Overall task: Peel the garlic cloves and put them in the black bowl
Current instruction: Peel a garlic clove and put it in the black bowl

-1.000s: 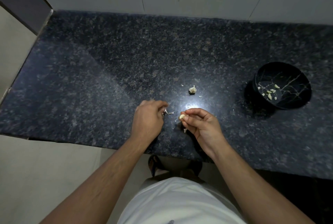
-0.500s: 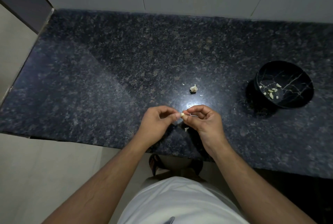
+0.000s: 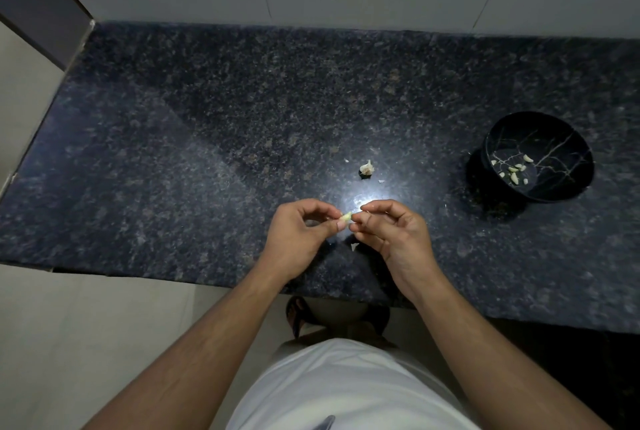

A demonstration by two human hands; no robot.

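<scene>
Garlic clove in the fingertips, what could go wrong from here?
1. The garlic clove is tiny and pinched only by the fingertips of the left hand and right hand, near the counter's front edge; a slip could send it to the floor.
2. The black bowl sits well off to the right, so the carry risks a drop.
3. Skin scraps lie on the counter and may get mixed in with the peeled cloves.

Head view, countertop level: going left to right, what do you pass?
Left hand → garlic clove pinched between both hands → garlic piece lying farther back on the granite counter → right hand → black bowl with peeled cloves inside.
</scene>
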